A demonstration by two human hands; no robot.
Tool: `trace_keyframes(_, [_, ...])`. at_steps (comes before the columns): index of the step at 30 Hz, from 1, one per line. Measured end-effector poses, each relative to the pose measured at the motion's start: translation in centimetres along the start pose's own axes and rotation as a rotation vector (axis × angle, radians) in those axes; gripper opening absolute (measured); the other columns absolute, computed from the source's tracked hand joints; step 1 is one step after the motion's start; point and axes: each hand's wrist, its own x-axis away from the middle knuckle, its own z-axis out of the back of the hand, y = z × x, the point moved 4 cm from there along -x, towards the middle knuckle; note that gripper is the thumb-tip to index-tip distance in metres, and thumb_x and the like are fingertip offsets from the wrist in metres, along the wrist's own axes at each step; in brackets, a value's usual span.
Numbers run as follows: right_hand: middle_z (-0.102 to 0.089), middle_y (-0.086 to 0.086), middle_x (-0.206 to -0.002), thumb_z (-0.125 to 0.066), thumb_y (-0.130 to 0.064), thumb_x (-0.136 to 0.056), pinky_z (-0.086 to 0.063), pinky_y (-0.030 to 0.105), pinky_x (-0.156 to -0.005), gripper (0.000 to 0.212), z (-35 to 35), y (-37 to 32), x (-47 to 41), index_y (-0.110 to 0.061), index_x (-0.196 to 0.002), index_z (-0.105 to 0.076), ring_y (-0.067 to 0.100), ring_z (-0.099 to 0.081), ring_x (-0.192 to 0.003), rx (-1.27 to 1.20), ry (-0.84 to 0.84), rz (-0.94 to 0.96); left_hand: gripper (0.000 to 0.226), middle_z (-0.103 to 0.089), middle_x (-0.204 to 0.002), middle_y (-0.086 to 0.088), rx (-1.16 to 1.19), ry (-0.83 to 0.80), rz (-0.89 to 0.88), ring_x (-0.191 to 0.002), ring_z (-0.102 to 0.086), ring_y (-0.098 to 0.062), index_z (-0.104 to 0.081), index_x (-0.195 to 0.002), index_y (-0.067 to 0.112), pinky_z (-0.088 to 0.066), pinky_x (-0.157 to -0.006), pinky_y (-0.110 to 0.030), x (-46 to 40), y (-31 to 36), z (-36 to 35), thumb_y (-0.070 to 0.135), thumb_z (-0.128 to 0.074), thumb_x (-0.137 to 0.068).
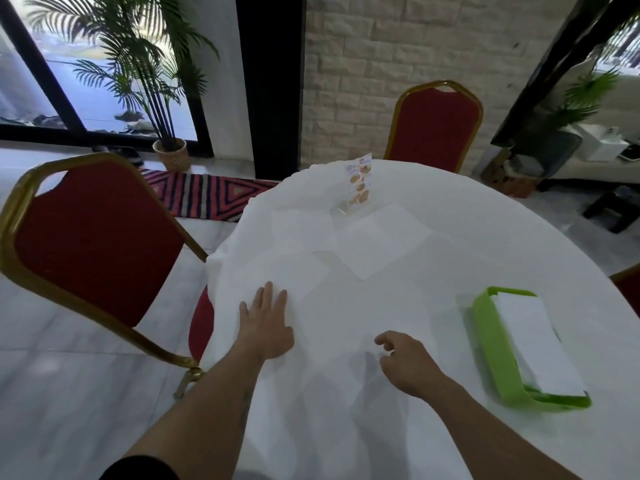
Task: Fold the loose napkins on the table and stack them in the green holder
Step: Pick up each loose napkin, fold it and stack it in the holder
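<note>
The left hand (pixel 266 323) lies flat, grip wide, pressing a loose napkin (pixel 287 282) at centre frame; the right hand (pixel 405 362) curls, its grip narrow and holding nothing. The green holder (pixel 491 344) with folded napkins (pixel 533 341) sits on the desk (pixel 485 237) at lower right.

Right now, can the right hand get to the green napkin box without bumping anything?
Probably yes. The right hand hangs over the table, and the green holder sits just to its right. Only bare tablecloth shows between them.
</note>
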Motion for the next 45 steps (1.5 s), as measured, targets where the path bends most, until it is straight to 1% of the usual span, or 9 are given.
trace_keyframes(13, [-0.052,0.006,-0.136,-0.052,-0.008,-0.087,-0.041,0.023,-0.084,0.051,-0.6,-2.0,0.5,-0.018,-0.138,-0.051,0.019,-0.054,-0.115,-0.069,-0.007,0.037,0.081,0.009,-0.161,-0.007,-0.051,0.049,-0.107,-0.148,0.010,-0.026,-0.002,-0.152,0.027,0.000,-0.119,-0.052,4.1,2.3,-2.9,0.055,-0.037,-0.085])
trace_keyframes(20, [-0.039,0.009,-0.141,-0.052,-0.011,-0.081,-0.045,0.036,-0.099,0.064,-0.7,1.3,1.3,-0.020,-0.144,-0.039,0.027,-0.044,-0.127,-0.036,0.037,-0.078,0.074,0.006,-0.162,-0.005,-0.113,-0.003,-0.253,-0.148,0.008,-0.023,-0.008,-0.151,0.030,0.002,-0.118,-0.051,7.9,6.7,-4.9,0.053,-0.035,-0.086])
trace_keyframes(29, [-0.037,0.014,-0.141,-0.055,-0.021,-0.083,-0.038,0.037,-0.094,0.066,0.6,8.5,3.2,-0.014,-0.145,-0.034,0.035,-0.037,-0.130,-0.219,0.282,-0.401,0.068,-0.002,-0.162,0.006,-0.065,-0.117,-0.578,-0.148,0.000,-0.013,-0.015,-0.150,0.034,0.005,-0.120,-0.039,10.9,11.5,-7.1,0.041,-0.040,-0.088])
trace_keyframes(31, [-0.051,0.011,-0.123,-0.057,-0.020,-0.079,-0.045,0.035,-0.084,0.051,0.3,9.5,3.3,-0.015,-0.128,-0.048,0.032,-0.053,-0.111,-0.388,0.287,-0.440,0.068,-0.002,-0.162,0.008,-0.060,-0.132,-0.601,-0.148,0.001,-0.011,-0.015,-0.150,0.034,0.005,-0.120,-0.038,11.1,12.0,-7.4,0.040,-0.040,-0.088])
trace_keyframes(33, [-0.053,0.008,-0.088,-0.061,-0.013,-0.074,-0.043,0.030,-0.060,0.017,-0.1,9.6,3.2,-0.017,-0.087,-0.051,0.025,-0.054,-0.073,-0.607,0.258,-0.446,0.067,-0.002,-0.162,0.008,-0.052,-0.137,-0.606,-0.148,0.000,-0.010,-0.016,-0.150,0.034,0.003,-0.120,-0.037,11.1,12.3,-7.5,0.039,-0.040,-0.087])
trace_keyframes(36, [-0.052,0.009,-0.069,-0.066,-0.002,-0.077,-0.039,0.029,-0.056,0.023,-0.4,8.7,3.1,-0.014,-0.065,-0.050,0.022,-0.050,-0.062,-0.755,0.182,-0.398,0.065,-0.007,-0.161,0.008,-0.010,-0.134,-0.610,-0.148,-0.005,-0.010,-0.020,-0.149,0.033,-0.001,-0.121,-0.035,10.9,12.5,-7.3,0.037,-0.041,-0.088])
trace_keyframes(38, [-0.054,0.005,-0.070,-0.064,-0.002,-0.076,-0.038,0.026,-0.058,0.020,-0.1,7.7,3.0,-0.018,-0.070,-0.055,0.020,-0.051,-0.063,-0.688,0.189,-0.317,0.061,-0.015,-0.160,0.009,0.071,-0.105,-0.594,-0.146,-0.014,-0.010,-0.027,-0.147,0.032,-0.007,-0.120,-0.031,10.7,12.3,-7.0,0.032,-0.043,-0.088])
trace_keyframes(41, [-0.058,-0.002,-0.082,-0.060,-0.007,-0.080,-0.039,0.021,-0.054,0.026,0.5,5.9,3.2,-0.022,-0.102,-0.060,0.013,-0.054,-0.065,-0.489,0.209,-0.181,0.050,-0.035,-0.152,0.007,0.220,0.001,-0.519,-0.138,-0.033,-0.013,-0.048,-0.135,0.028,-0.024,-0.115,-0.026,10.5,11.4,-6.3,0.021,-0.046,-0.085])
trace_keyframes(45, [-0.058,-0.003,-0.098,-0.069,-0.021,-0.083,-0.043,0.022,-0.072,0.044,-0.7,4.1,3.5,-0.017,-0.125,-0.060,0.014,-0.059,-0.087,-0.351,-0.019,-0.062,0.036,-0.057,-0.121,0.005,0.275,0.192,-0.383,-0.108,-0.056,-0.018,-0.063,-0.110,0.020,-0.049,-0.092,-0.030,9.7,9.4,-5.5,0.012,-0.048,-0.078])
